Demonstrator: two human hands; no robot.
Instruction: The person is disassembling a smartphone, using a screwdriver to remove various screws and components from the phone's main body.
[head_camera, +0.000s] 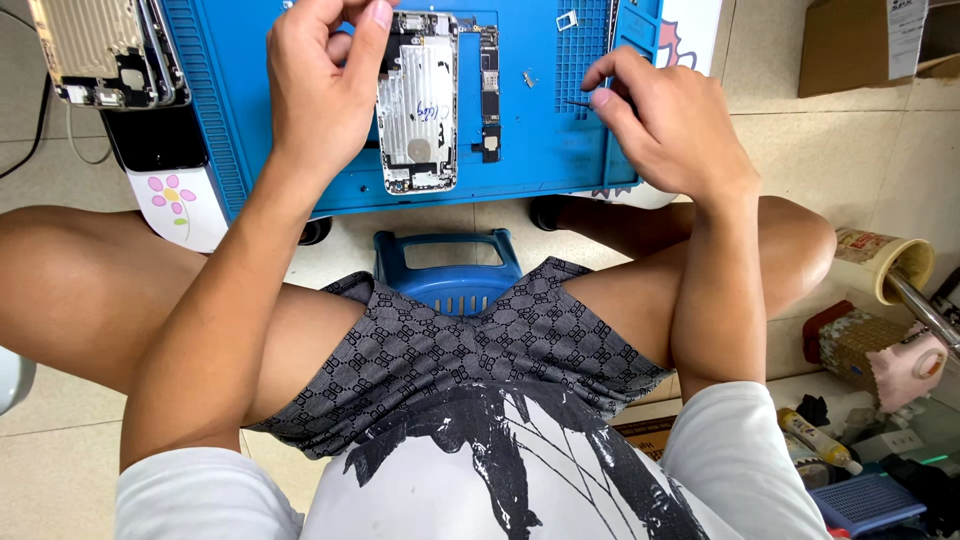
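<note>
Two hands, one opened phone

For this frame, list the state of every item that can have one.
Phone housing: opened, flat on blue mat.
Logic board: removed, beside housing.
Left hand: fingers pinched at the housing's top.
Right hand: gripping thin tool.
Paper cup: tipped over.

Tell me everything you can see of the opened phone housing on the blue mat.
The phone housing lies flat, inside up, upright in the picture on the blue mat. It looks like bare silver metal, with dark parts at its upper end and a round cut-out toward the bottom. A small handwritten mark sits on its plate. The left hand rests over its upper left edge; a loose narrow circuit board lies just beside it.
</note>
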